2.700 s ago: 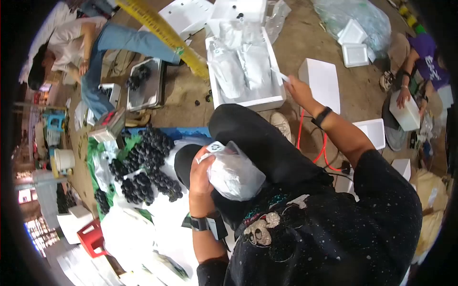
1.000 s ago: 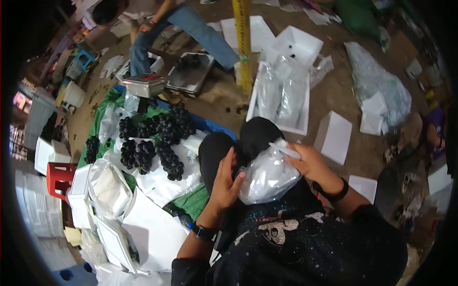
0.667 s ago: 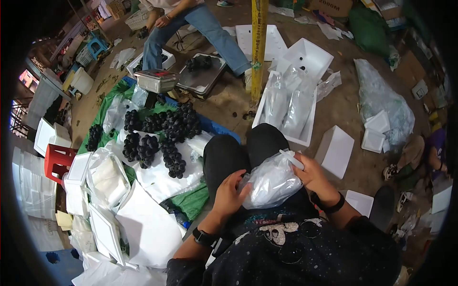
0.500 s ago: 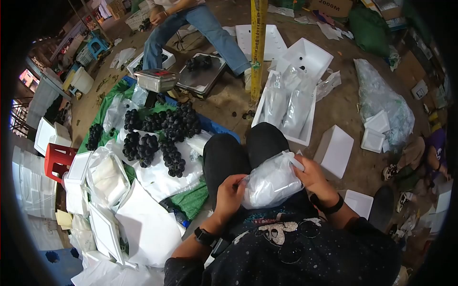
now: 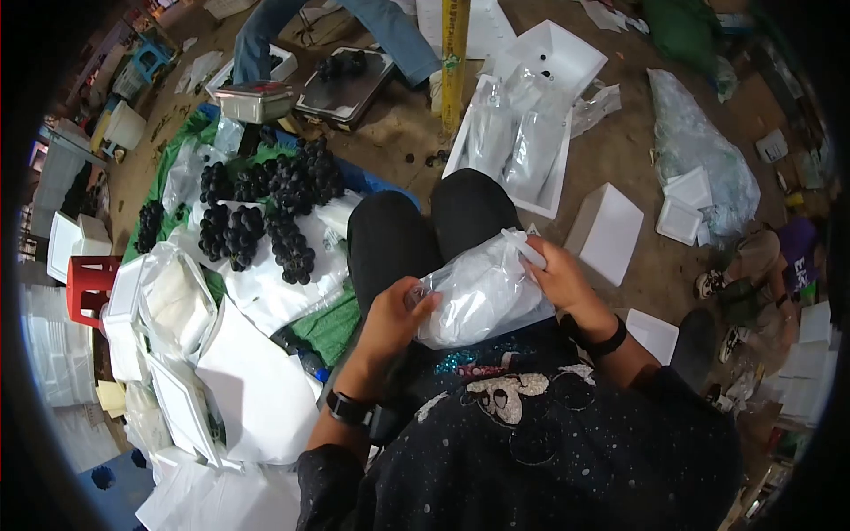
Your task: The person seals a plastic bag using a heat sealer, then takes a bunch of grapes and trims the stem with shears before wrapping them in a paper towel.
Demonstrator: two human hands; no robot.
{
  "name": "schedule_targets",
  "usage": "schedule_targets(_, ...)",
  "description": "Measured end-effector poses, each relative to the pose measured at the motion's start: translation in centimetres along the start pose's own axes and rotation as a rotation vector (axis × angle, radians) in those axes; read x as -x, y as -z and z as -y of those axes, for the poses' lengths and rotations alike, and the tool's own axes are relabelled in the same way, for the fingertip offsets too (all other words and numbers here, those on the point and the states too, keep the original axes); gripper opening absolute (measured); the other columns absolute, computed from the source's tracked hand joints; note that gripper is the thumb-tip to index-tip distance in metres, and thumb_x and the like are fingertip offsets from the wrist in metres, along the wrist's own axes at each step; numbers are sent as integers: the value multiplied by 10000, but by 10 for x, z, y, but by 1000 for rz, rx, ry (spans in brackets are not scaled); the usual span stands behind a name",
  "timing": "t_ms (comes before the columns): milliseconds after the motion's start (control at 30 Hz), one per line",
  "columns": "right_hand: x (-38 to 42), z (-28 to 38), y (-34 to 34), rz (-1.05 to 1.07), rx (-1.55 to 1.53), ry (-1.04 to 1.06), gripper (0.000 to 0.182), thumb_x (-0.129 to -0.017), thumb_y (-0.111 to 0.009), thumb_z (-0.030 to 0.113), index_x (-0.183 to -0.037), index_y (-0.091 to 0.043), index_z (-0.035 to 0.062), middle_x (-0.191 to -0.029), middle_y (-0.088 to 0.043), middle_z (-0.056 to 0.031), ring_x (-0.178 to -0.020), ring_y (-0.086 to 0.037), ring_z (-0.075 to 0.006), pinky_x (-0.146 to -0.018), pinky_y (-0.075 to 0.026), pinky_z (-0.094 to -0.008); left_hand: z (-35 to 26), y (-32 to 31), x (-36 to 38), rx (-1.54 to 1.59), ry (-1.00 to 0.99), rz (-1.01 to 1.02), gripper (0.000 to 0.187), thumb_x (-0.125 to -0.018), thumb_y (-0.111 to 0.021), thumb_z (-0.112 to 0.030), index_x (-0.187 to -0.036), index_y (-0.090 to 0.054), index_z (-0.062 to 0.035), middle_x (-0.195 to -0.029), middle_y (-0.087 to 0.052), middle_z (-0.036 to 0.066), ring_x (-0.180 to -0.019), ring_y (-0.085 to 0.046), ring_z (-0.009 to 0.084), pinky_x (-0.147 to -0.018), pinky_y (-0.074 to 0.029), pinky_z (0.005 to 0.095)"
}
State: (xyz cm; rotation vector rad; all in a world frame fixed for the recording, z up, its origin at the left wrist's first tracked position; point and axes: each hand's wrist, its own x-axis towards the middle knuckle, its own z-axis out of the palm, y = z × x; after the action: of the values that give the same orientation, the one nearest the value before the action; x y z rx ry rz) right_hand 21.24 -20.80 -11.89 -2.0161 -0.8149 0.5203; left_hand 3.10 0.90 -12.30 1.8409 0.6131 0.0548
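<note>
A clear plastic bag (image 5: 478,296) with a white wrapped bundle inside lies across my lap; what the wrapping holds is hidden. My left hand (image 5: 392,317) pinches the bag's left end between thumb and fingers. At its other end, my right hand (image 5: 560,276) grips the gathered, twisted plastic. Beyond my knees, a white foam box (image 5: 565,168) holds similar wrapped bundles in clear bags. Several bunches of black grapes (image 5: 290,252) rest on white plastic and green sheeting to my left.
Left of me are stacked white sheets (image 5: 257,389), a foam lid (image 5: 183,407) and a red stool (image 5: 88,288). Ahead stand a scale (image 5: 343,93) and a yellow post (image 5: 453,66), near another person's legs. Right lies a foam block (image 5: 606,232); another person sits at the far right.
The view has tilted down, so the surroundings sit higher. The bag's left end has straightened out, and my left thumb now lies along it. Both hands still hold the bag.
</note>
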Motion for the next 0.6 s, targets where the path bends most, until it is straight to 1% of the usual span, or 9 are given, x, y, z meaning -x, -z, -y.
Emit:
schedule_targets(33, -2, -3, -1, -7, 10, 9, 343, -875, -643, 148, -1183, -588, 8, -1005, -657, -197, -911, -653, -299, -794, -489, -339, 0, 6, -1, -10, 53, 84, 160, -906, -637, -163, -864, -633, -9, -687, -618, 63, -629, -545, 87, -595, -446, 267)
schedule_targets(133, -10, -9, -4, 20, 10, 19, 324, -877, -636, 144, -1172, -591, 20, -998, -657, -192, -899, -653, -296, -782, -488, -339, 19, 9, -14, 371, -21, -49, 199, -869, -695, -188, -799, -618, -18, -608, -588, 26, -555, -509, 80, -535, -422, 275)
schedule_targets(167, -13, -10, -5, 35, 4, 17, 317, -877, -634, 143, -1167, -592, 24, -996, -657, -190, -896, -653, -295, -778, -488, -339, 23, 16, -17, 161, 35, -139, 259, -845, -727, -202, -727, -591, -15, -548, -539, 45, -514, -467, 66, -478, -383, 297)
schedule_targets(267, -24, -5, -4, 104, 26, -20, 299, -877, -633, 146, -1152, -594, 35, -994, -658, -185, -895, -654, -300, -769, -489, -343, 12, 20, -23, -297, -144, -394, 322, -845, -729, -216, -664, -559, -11, -502, -463, 77, -467, -422, 91, -445, -350, 322)
schedule_targets(467, -46, 0, -8, 109, 102, -8, 313, -875, -637, 139, -1169, -586, 45, -1012, -660, -182, -922, -656, -286, -800, -494, -338, 13, 88, -37, -377, -75, -705, 300, -853, -707, -186, -667, -562, 0, -506, -486, 104, -444, -438, 160, -452, -350, 320)
schedule_targets(500, -45, -1, -9, 101, 50, -38, 343, -875, -639, 136, -1197, -569, 39, -1058, -652, -172, -973, -641, -265, -834, -485, -331, 7, 84, -31, -263, -84, -582, 214, -838, -713, -152, -730, -594, -10, -619, -579, 80, -567, -532, 173, -528, -408, 313)
schedule_targets(533, -44, -3, -13, 91, -4, -58, 374, -875, -642, 132, -1224, -553, 34, -1103, -644, -162, -1024, -627, -244, -868, -476, -324, 24, 81, -26, -417, -388, -413, 133, -806, -729, -122, -829, -637, -29, -824, -644, 82, -750, -590, 205, -667, -468, 330)
schedule_targets(567, -51, -3, -16, 73, -59, -55, 405, -875, -645, 129, -1252, -536, 28, -1148, -637, -152, -1074, -612, -222, -902, -467, -317, 21, 71, -21, -201, -378, -207, 227, -788, -738, -135, -985, -664, -50, -1038, -633, 115, -962, -590, 274, -847, -469, 375)
schedule_targets(600, -52, -12, -13, 190, -330, 18, 536, -872, -660, 122, -1347, -443, -1, -1307, -542, -113, -1211, -507, -185, -1009, -400, -311, 18, 63, -17, -197, -348, -86, 416, -795, -731, -153, -1181, -615, -53, -1158, -602, 153, -1049, -573, 311, -934, -445, 393)
